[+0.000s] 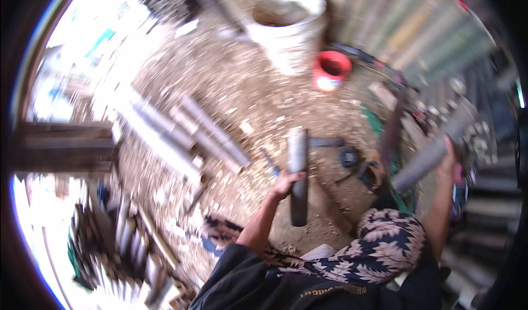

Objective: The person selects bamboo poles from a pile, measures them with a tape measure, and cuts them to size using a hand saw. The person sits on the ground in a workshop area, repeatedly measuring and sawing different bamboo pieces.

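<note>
My left hand (286, 184) is closed around a grey length of bamboo (298, 150), which stands almost straight up and down in the middle of the view. Off to the right, my right hand (450, 155) grips a longer, thicker grey bamboo length (426, 161), held at a slant. On the ground between the two lie a dark bar-like tool (325, 142) and a black round object (347, 156), whose kind the blur hides. My legs, in dark leaf-patterned cloth (385, 238), are folded below.
Several cut bamboo lengths (214, 134) lie on the chip-strewn dirt at left. A stack of bamboo pieces (126, 233) fills the lower left. Farther off stand a white bucket (291, 40) and a red container (332, 76). Long bamboo poles (412, 35) line the upper right.
</note>
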`<state>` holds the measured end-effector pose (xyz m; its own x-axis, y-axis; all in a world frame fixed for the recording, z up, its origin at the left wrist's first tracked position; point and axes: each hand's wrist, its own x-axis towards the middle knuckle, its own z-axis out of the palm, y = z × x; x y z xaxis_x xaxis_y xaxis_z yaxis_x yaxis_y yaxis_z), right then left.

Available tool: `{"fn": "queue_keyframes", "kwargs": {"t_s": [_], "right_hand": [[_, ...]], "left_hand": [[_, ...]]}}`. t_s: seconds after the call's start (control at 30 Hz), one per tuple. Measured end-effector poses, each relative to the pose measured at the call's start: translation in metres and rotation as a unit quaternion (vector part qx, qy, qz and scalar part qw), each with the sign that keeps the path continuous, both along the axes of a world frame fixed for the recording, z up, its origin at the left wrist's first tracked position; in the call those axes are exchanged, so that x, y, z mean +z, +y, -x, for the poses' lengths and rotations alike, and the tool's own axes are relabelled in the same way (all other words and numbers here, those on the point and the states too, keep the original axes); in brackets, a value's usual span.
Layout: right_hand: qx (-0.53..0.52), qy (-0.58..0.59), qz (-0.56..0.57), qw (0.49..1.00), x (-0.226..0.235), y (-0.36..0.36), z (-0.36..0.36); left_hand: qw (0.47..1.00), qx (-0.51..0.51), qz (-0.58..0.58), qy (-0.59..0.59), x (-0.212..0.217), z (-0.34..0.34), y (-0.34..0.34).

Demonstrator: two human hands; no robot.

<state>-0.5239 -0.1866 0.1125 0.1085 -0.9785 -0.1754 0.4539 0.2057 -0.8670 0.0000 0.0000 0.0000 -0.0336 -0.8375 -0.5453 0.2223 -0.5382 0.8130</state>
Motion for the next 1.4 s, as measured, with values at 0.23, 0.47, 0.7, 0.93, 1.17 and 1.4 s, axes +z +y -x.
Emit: {"fn": "queue_keyframes", "kwargs": {"t_s": [0.23, 0.47, 0.7, 0.93, 1.17, 1.4], "right_hand": [[0.057, 0.389, 0.312, 0.865, 0.120, 0.059, -0.145], [0.215, 0.448, 0.450, 0.742, 0.195, 0.103, -0.325], [0.276, 0.308, 0.499, 0.762, 0.206, 0.159, -0.489], [0.267, 0.266, 0.512, 0.772, 0.180, 0.166, -0.594], [0.317, 0.179, 0.518, 0.774, 0.124, 0.169, -0.754], [0.264, 0.218, 0.583, 0.737, 0.062, 0.196, -0.893]], "left_hand": [[0.970, 0.215, 0.055, -0.101, -0.023, -0.032, 0.093], [0.858, 0.245, -0.113, -0.438, -0.011, -0.054, 0.115], [0.779, 0.225, -0.217, -0.543, -0.074, -0.124, 0.154], [0.789, 0.136, -0.278, -0.531, -0.106, -0.137, 0.167], [0.734, 0.095, -0.248, -0.625, -0.112, -0.134, 0.186], [0.768, 0.096, -0.208, -0.598, -0.094, -0.143, 0.189]]}}
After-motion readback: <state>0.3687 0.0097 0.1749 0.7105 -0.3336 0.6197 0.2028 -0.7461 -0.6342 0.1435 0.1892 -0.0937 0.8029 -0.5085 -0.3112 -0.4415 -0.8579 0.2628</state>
